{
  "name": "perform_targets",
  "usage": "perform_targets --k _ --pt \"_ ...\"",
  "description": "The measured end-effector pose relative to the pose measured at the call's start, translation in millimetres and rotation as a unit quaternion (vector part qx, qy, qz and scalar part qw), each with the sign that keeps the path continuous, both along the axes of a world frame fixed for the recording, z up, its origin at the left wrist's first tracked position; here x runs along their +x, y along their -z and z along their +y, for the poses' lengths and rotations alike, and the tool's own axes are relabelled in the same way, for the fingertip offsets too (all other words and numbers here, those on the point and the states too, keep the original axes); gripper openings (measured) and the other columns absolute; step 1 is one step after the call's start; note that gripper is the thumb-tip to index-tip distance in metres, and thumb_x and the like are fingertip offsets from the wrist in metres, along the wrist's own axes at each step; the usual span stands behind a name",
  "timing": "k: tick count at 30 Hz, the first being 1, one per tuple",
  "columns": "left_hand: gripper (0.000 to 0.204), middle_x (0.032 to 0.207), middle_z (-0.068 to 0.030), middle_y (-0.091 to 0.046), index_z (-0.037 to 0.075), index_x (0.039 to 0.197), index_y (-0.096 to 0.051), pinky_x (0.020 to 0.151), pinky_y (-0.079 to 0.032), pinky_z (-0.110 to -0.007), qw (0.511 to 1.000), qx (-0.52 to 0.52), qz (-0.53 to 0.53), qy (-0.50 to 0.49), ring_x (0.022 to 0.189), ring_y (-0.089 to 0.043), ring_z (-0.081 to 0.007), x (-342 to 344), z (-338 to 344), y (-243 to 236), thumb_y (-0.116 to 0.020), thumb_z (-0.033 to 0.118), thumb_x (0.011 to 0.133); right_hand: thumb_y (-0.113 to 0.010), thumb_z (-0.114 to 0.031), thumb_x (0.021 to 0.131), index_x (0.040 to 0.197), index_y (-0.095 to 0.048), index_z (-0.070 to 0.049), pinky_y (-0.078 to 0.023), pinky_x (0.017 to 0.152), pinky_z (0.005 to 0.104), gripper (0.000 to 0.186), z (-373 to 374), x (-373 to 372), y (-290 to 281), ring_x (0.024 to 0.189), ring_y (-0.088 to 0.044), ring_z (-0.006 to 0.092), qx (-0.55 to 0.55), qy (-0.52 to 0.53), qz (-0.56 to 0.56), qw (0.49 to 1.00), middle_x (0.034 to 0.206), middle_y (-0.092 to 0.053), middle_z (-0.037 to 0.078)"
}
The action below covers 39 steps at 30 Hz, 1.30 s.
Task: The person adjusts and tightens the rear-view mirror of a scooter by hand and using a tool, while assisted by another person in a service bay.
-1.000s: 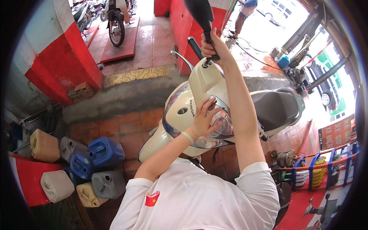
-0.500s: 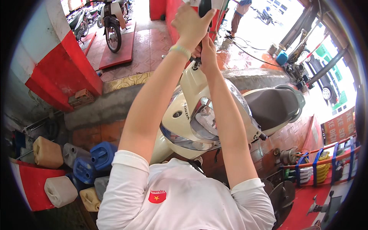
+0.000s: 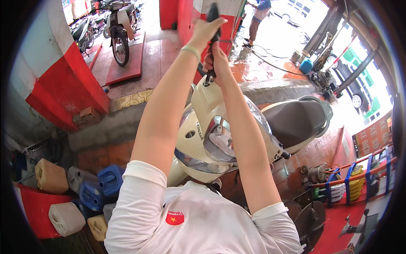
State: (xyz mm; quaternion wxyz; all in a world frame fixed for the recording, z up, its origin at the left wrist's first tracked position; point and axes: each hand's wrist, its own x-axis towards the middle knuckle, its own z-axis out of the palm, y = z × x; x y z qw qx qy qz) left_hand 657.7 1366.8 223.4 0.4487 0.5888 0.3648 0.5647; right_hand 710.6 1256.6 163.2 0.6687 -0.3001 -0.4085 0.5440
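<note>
Both hands are raised to the far end of a cream scooter [image 3: 211, 127], at its handlebar. The left hand [image 3: 206, 30] is closed around a black grip [image 3: 212, 12], whose dark tip sticks out just above the fingers. A pale green band [image 3: 191, 50] circles the left wrist just below that hold. The right hand [image 3: 216, 59] sits directly beneath the left, touching or nearly touching it, and is curled around the dark stem under the grip; whether its fingers close fully cannot be told, as the back of the hand hides them.

Below the right hand, the scooter's cream front panel widens toward the person, with the clear headlight lens [image 3: 220, 142] lying between the two forearms. To the right of the hold, and lower, lies the scooter's dark seat [image 3: 294, 122].

Well to the left of the grip, a second motorbike [image 3: 120, 29] stands on a red ramp [image 3: 124, 63]. Farther left a red and white pillar [image 3: 63, 72] rises. Far below the hold, at the left edge, a cluster of plastic jerrycans [image 3: 84, 190] in tan, grey, blue and white sits on the floor. Up to the right of the grip, another person [image 3: 258, 19] stands in the bright doorway, well apart from the hands.
</note>
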Motion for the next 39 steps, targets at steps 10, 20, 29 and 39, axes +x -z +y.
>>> perform_targets --k 10,20,29,39 --pt "0.049 0.085 -0.0085 -0.052 0.0 0.1 -0.046 0.067 -0.049 -0.029 0.895 -0.105 -0.371 0.225 0.077 -0.055 -0.0193 -51 -41 10 -0.077 0.024 0.071 -0.044 -0.05 0.089 0.084 -0.045 -0.01 -0.023 0.038 0.0193 0.04 -3 12 -9 0.041 -0.027 0.0029 -0.052 -0.194 -0.086 0.976 0.053 -0.031 -0.006" --pt "0.06 0.104 -0.0032 -0.052 0.006 0.112 -0.048 0.094 -0.034 -0.036 0.89 0.109 -0.431 0.103 0.102 -0.048 -0.0158 -94 -106 57 -0.055 0.056 0.08 -0.05 -0.031 0.091 0.089 -0.053 -0.004 -0.036 0.045 0.0246 0.028 -14 11 -8 0.047 -0.045 0.0108 0.051 -0.122 -0.405 0.905 0.058 -0.047 0.0" --pt "0.04 0.104 -0.0113 -0.044 -0.001 0.111 -0.041 0.088 -0.035 -0.035 0.917 0.267 -0.117 -0.273 0.1 -0.044 -0.0238 -17 -210 140 -0.06 0.019 0.082 -0.051 -0.025 0.083 0.1 -0.052 -0.003 -0.038 0.086 0.0438 0.029 -81 -12 21 0.084 -0.057 0.0242 0.29 0.333 -0.64 0.628 0.09 -0.059 0.009" --pt "0.085 0.128 -0.0157 -0.044 0.014 0.117 -0.051 0.104 -0.015 -0.055 0.81 0.582 0.055 0.048 0.124 -0.034 -0.0381 -50 -234 56 -0.063 0.07 0.054 -0.052 -0.026 0.081 0.092 -0.054 -0.002 -0.04 0.078 0.0426 0.026 -67 -33 36 0.079 -0.057 0.0256 0.243 0.279 -0.563 0.739 0.084 -0.059 0.012"
